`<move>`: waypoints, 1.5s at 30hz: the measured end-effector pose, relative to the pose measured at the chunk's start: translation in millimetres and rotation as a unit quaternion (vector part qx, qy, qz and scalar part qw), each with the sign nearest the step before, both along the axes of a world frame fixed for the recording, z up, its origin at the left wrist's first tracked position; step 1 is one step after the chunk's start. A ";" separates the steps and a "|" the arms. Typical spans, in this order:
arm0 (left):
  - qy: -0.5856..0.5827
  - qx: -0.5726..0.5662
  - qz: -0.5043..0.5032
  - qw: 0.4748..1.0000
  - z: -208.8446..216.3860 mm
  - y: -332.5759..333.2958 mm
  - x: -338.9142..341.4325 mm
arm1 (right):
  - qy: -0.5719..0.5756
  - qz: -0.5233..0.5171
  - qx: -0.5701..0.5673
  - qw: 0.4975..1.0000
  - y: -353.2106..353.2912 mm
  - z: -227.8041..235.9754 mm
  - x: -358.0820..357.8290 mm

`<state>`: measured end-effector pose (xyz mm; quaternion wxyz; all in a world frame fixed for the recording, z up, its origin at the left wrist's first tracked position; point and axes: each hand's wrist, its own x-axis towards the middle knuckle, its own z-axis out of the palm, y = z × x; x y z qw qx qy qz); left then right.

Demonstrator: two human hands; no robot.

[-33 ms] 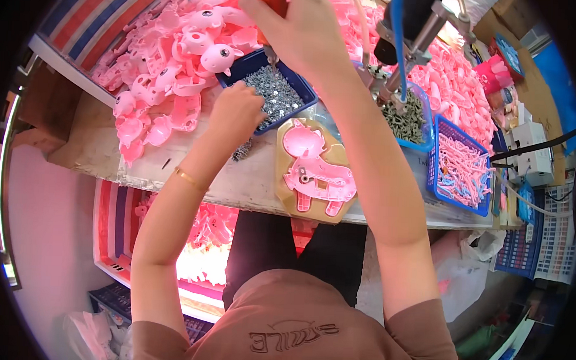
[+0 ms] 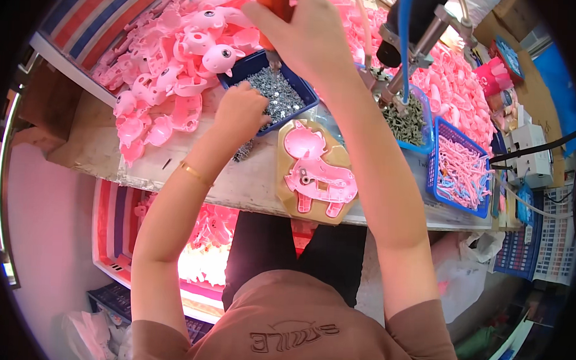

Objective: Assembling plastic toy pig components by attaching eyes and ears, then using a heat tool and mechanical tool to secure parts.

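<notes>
My right hand point(image 2: 310, 41) is wrapped round an orange-red power screwdriver point(image 2: 276, 3), whose metal tip points down into a dark blue tray point(image 2: 305, 86). Loose silver screws point(image 2: 279, 96) fill that tray. At its near left side is my left hand point(image 2: 241, 110), fingers curled together; whatever they pinch is hidden. In front of me a pink animal-shaped shell half point(image 2: 326, 181) lies hollow side up in a tan holding block point(image 2: 288, 204). A small round metal part sits inside the shell.
Pink toy shells point(image 2: 171, 68) are heaped at the left. To the right stand a blue box of dark greenish parts point(image 2: 401, 123), a blue basket of pink and blue strips point(image 2: 463, 170), and a metal machine arm point(image 2: 426, 39). Further pink pieces point(image 2: 453, 78) pile behind.
My left hand has shifted slightly to the right along the screw tray. My right hand and the screwdriver have moved a touch to the right.
</notes>
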<state>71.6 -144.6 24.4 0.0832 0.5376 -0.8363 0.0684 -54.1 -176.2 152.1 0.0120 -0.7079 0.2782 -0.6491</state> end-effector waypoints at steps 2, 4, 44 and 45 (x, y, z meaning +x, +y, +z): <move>-0.021 0.037 -0.022 0.999 -5.2 -9.0 -3.4 | 0.051 0.098 0.175 0.978 1.7 12.1 -2.4; -0.006 0.036 -0.031 0.999 -7.8 -16.8 -4.1 | 0.078 0.099 0.311 0.942 14.2 19.7 -17.3; 0.415 0.042 -0.171 0.893 1.0 85.0 -57.6 | -0.145 0.321 0.395 0.848 81.1 -25.8 -73.8; 0.416 0.043 -0.171 0.892 0.3 86.1 -58.6 | -0.149 0.322 0.398 0.846 82.1 -25.5 -74.0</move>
